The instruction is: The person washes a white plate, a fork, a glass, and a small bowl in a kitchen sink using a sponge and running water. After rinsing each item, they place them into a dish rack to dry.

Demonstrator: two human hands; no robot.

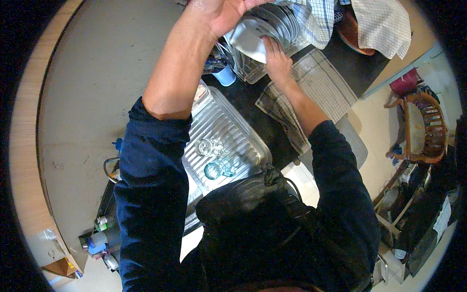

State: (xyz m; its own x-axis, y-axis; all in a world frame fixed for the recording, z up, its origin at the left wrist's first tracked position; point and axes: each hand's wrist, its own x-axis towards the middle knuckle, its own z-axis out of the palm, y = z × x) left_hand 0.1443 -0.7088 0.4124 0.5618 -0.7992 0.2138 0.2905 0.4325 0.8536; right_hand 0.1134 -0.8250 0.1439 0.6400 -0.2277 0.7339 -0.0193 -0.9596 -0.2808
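My right hand (278, 62) has its fingers over the edge of a white dish (249, 43), perhaps a bowl, at the front of a dish rack (254, 74). Several plates (288, 22) stand upright behind it. At the upper edge is my left hand (218, 15), beside the rack, with its thumb stretched to the right; the other fingers are out of the picture. A blue cup (224, 76) with cutlery is at the rack's near left corner, below my left wrist.
On the ridged metal drainboard (233, 114) stand a clear glass (208, 147) and a glass mug (214, 170). A checked cloth (318, 80) lies on the dark counter (253, 107). More cloths (379, 24) drape at the upper right, over a brown wooden item (351, 36). A wooden chair (425, 126) stands at right.
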